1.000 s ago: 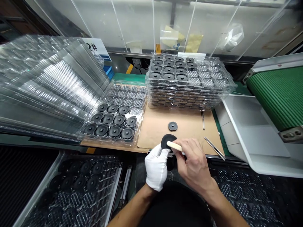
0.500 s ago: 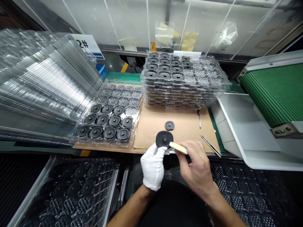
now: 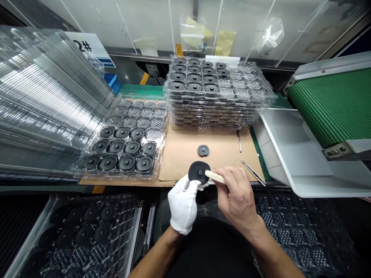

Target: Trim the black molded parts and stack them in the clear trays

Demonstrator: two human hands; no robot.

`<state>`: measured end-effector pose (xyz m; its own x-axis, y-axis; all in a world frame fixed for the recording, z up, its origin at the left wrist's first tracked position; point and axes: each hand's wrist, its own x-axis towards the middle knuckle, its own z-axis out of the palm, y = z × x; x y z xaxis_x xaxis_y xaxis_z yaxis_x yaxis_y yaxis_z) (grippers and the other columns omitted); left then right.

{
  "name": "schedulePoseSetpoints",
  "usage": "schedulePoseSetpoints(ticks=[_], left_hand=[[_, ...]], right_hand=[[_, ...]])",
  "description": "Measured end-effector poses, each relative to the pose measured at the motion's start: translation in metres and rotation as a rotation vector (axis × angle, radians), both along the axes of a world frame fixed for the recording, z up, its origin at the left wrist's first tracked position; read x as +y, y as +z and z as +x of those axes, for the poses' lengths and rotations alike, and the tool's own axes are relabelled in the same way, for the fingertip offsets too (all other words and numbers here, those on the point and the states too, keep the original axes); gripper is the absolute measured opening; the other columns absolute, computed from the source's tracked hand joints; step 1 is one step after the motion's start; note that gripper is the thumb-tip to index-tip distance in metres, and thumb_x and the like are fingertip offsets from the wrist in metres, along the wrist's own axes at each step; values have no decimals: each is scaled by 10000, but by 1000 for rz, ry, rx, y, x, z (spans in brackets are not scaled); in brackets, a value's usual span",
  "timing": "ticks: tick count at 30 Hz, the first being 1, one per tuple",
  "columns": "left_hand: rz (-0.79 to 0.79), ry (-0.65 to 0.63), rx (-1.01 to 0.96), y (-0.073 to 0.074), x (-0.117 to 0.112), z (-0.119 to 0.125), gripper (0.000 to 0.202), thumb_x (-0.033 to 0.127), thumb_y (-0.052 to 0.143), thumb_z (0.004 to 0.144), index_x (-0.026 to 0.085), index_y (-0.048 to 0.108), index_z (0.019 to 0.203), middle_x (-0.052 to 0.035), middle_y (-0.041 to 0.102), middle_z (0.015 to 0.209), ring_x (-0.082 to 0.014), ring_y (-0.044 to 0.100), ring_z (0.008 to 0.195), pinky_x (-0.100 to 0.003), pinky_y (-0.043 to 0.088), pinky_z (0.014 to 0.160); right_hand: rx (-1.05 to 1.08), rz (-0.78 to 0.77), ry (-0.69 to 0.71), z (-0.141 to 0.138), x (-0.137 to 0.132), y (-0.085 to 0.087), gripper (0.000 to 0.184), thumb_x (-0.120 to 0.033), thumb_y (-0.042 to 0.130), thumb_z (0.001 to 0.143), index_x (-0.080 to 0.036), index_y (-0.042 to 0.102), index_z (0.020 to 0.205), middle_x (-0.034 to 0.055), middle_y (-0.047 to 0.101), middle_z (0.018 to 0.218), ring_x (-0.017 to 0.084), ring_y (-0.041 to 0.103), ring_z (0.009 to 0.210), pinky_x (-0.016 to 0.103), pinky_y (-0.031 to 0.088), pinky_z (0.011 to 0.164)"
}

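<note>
My left hand [image 3: 183, 204], in a white glove, grips a round black disc part [image 3: 197, 171] by its lower edge and holds it upright at the table's front edge. My bare right hand [image 3: 236, 199] pinches a pale cream stick-like tool [image 3: 215, 177] whose tip rests against the disc's face. A second, smaller black disc [image 3: 203, 150] lies loose on the brown cardboard sheet [image 3: 182, 154] just beyond my hands.
A clear tray [image 3: 124, 143] partly filled with black discs sits at left, under a leaning stack of empty clear trays [image 3: 49, 100]. A stack of filled trays [image 3: 214, 96] stands behind. Tweezers [image 3: 253, 172] and a thin tool [image 3: 239, 141] lie right. A green conveyor [image 3: 330, 104] and white chute [image 3: 292, 154] are far right.
The view has shifted, so everything sits further left and lower. My hands hold the same disc and tool; the disc's face has turned slightly more toward me.
</note>
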<state>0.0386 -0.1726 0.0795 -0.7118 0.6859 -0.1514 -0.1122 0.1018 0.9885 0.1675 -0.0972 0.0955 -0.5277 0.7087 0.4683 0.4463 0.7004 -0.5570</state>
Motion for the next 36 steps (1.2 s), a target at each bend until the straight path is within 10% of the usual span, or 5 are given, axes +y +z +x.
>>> schedulePoseSetpoints(ticks=[12, 18, 31, 36], left_hand=[[-77, -182, 11, 1, -8, 0, 176, 221, 621, 827, 147, 768, 890, -12, 704, 707, -150, 626, 625, -233, 532, 610], [-62, -81, -27, 13, -3, -7, 155, 186, 610, 840, 166, 763, 835, 12, 703, 644, -147, 646, 634, -218, 528, 659], [0, -5, -20, 8, -4, -9, 202, 293, 719, 825, 166, 787, 967, -25, 771, 871, -176, 679, 796, -242, 562, 763], [30, 106, -58, 30, -3, -18, 165, 289, 700, 858, 145, 769, 815, 18, 675, 624, -126, 618, 625, -199, 521, 666]], right_hand=[[43, -135, 169, -10, 13, 11, 231, -114, 535, 951, -240, 667, 1092, 53, 687, 1009, 225, 572, 962, 420, 460, 868], [318, -267, -140, 7, 22, 11, 168, -281, 654, 949, -272, 694, 1111, 40, 687, 1066, 216, 637, 1010, 410, 500, 912], [106, -223, 175, -1, 0, 29, 199, -200, 577, 974, -281, 696, 1111, 37, 695, 1012, 218, 595, 967, 399, 471, 869], [318, -423, -153, 18, 28, -5, 243, -409, 679, 909, -280, 710, 1112, 45, 707, 1129, 236, 645, 1051, 385, 485, 934]])
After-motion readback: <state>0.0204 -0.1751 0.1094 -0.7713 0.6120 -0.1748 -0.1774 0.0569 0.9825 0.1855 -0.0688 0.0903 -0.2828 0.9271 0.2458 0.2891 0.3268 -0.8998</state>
